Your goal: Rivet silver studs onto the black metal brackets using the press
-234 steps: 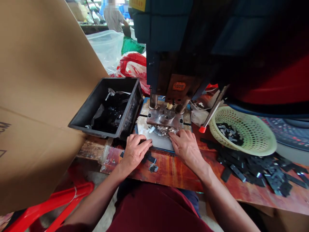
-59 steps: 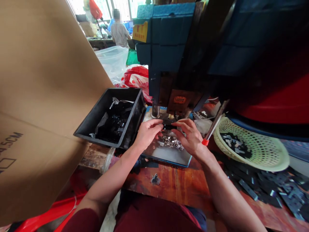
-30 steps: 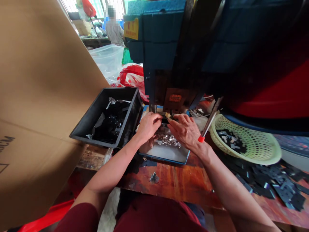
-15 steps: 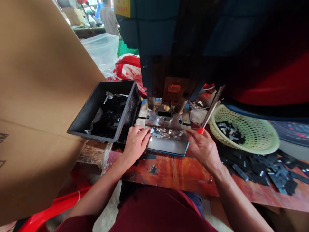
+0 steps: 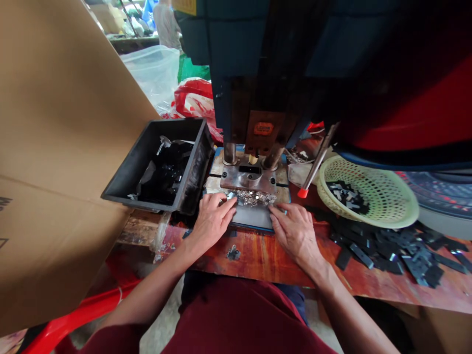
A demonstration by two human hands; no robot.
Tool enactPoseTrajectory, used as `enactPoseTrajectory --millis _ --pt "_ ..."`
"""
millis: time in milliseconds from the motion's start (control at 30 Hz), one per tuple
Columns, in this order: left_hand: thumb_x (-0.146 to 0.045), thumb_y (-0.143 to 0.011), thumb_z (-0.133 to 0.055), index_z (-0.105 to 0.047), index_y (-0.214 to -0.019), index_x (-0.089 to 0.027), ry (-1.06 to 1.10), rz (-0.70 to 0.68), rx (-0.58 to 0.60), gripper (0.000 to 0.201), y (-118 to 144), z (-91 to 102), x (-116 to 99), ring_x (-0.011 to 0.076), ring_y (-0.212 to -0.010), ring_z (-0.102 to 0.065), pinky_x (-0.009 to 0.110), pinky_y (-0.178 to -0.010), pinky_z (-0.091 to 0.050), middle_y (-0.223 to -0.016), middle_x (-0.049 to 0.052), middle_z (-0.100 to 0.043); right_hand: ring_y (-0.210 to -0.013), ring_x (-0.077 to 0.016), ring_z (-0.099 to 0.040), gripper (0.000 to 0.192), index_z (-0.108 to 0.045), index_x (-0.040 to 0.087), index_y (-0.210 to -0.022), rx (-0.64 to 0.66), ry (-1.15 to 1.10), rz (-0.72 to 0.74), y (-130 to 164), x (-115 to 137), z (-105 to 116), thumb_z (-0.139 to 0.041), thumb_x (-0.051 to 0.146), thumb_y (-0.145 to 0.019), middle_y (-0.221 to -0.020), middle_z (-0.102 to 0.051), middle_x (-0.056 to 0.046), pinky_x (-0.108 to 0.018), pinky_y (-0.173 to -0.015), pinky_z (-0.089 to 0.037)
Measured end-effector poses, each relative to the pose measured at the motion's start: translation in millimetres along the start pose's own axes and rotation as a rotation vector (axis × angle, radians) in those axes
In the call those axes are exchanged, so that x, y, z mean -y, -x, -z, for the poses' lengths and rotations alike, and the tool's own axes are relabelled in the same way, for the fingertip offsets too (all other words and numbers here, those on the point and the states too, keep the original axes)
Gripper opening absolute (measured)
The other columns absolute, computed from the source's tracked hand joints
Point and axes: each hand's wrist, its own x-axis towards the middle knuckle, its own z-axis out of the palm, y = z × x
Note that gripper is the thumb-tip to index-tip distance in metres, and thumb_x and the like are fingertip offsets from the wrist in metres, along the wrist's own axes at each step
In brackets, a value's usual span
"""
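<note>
A dark blue press machine (image 5: pixel 258 73) stands over a metal die block (image 5: pixel 248 178) with a small black piece set in its slot. In front of it a blue-edged metal tray (image 5: pixel 254 216) carries a heap of small shiny metal bits (image 5: pixel 254 197). My left hand (image 5: pixel 212 219) rests palm down at the tray's left front corner, fingers touching the bits. Flat on the tray's right front edge lies my right hand (image 5: pixel 295 228), fingertips next to the heap. Neither hand visibly holds anything.
A black bin (image 5: pixel 165 167) of dark parts sits left of the press. A pale green basket (image 5: pixel 368 196) and several loose black strips (image 5: pixel 391 246) lie at the right. A red-tipped lever (image 5: pixel 313 164) slants by the basket. A cardboard sheet (image 5: pixel 62 147) fills the left; a person stands far behind.
Both hands have drawn back from the die, where they set a black piece, to the front of the tray. My right hand has moved left from the lever tip onto the tray edge.
</note>
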Motion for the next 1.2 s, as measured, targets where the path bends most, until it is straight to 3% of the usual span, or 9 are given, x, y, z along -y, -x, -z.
enactPoseTrajectory --millis 167,300,533,700,800,933,1000,1200 --pt "-0.03 -0.106 -0.056 -0.07 -0.135 -0.025 0.014 -0.028 0.024 0.033 -11.5 -8.6 -9.5 0.0292 -0.108 -0.052 0.045 -0.094 -0.046 -0.121 0.012 -0.064 -0.113 -0.0308 -0.058 0.028 -0.076 0.029 -0.123 0.026 -0.005 0.032 -4.9 0.6 -1.6 -0.055 0.029 -0.104 -0.121 -0.07 -0.011 -0.047 -0.088 -0.048" --pt "-0.028 -0.105 -0.058 -0.074 -0.127 -0.024 0.01 -0.04 0.029 0.028 -14.1 -10.3 -9.5 0.0293 -0.108 -0.051 0.045 -0.093 -0.046 -0.117 0.011 -0.066 -0.11 -0.0309 -0.059 0.029 -0.075 0.027 -0.123 0.008 0.002 -0.027 -5.1 -5.7 1.5 -0.053 0.032 -0.105 -0.121 -0.069 -0.013 -0.047 -0.086 -0.048" --pt "-0.032 -0.103 -0.063 -0.079 -0.115 -0.026 0.041 -0.059 0.015 0.021 -21.0 -11.4 -4.0 0.0284 -0.105 -0.052 0.046 -0.093 -0.046 -0.111 0.009 -0.067 -0.126 -0.0339 -0.054 0.029 -0.075 0.031 -0.124 0.02 -0.023 -0.024 -3.9 -0.4 -2.4 -0.056 0.027 -0.102 -0.134 -0.066 -0.011 -0.05 -0.093 -0.047" --pt "-0.032 -0.104 -0.06 -0.08 -0.102 -0.027 0.049 -0.112 0.017 0.021 -27.2 -12.6 -3.8 0.0274 -0.104 -0.051 0.044 -0.093 -0.044 -0.106 0.007 -0.072 -0.122 -0.0327 -0.058 0.027 -0.075 0.031 -0.123 -0.019 -0.039 -0.031 -2.2 -1.8 1.7 -0.058 0.028 -0.102 -0.125 -0.069 -0.01 -0.05 -0.093 -0.049" --pt "-0.031 -0.106 -0.057 -0.079 -0.102 -0.027 0.056 -0.095 -0.041 0.024 -29.5 -13.8 -3.3 0.0265 -0.104 -0.054 0.043 -0.095 -0.043 -0.106 0.007 -0.074 -0.122 -0.0327 -0.059 0.023 -0.076 0.029 -0.119 -0.009 0.003 0.027 1.3 0.6 5.5 -0.061 0.028 -0.101 -0.126 -0.071 -0.01 -0.049 -0.092 -0.049" --pt "-0.03 -0.108 -0.051 -0.076 -0.105 -0.022 0.175 0.006 -0.135 0.026 -32.5 -10.2 -4.2 0.0245 -0.097 -0.06 0.042 -0.096 -0.045 -0.102 0.008 -0.077 -0.127 -0.033 -0.06 0.021 -0.074 0.029 -0.12 -0.027 0.047 0.093 6.7 12.3 5.7 -0.064 0.029 -0.102 -0.128 -0.073 -0.009 -0.049 -0.096 -0.048" --pt "-0.029 -0.108 -0.051 -0.075 -0.104 -0.021 0.296 0.119 -0.16 0.025 -33.8 -4.9 -6.5 0.0237 -0.096 -0.064 0.04 -0.096 -0.047 -0.099 0.007 -0.077 -0.13 -0.0333 -0.059 0.022 -0.073 0.029 -0.123 -0.013 0.062 0.123 9.9 19.2 3.9 -0.064 0.031 -0.102 -0.128 -0.074 -0.008 -0.05 -0.099 -0.046" --pt "-0.037 -0.092 -0.071 -0.075 -0.1 -0.017 1.023 0.632 -0.034 0.022 -38.8 14.9 -15.6 0.0174 -0.075 -0.069 0.028 -0.067 -0.051 -0.09 0.006 -0.079 -0.132 -0.0308 -0.06 0.037 -0.067 0.026 -0.133 0.024 -0.002 0.272 23.3 28.1 -9.7 -0.054 0.012 -0.101 -0.12 -0.077 -0.008 -0.049 -0.103 -0.044"
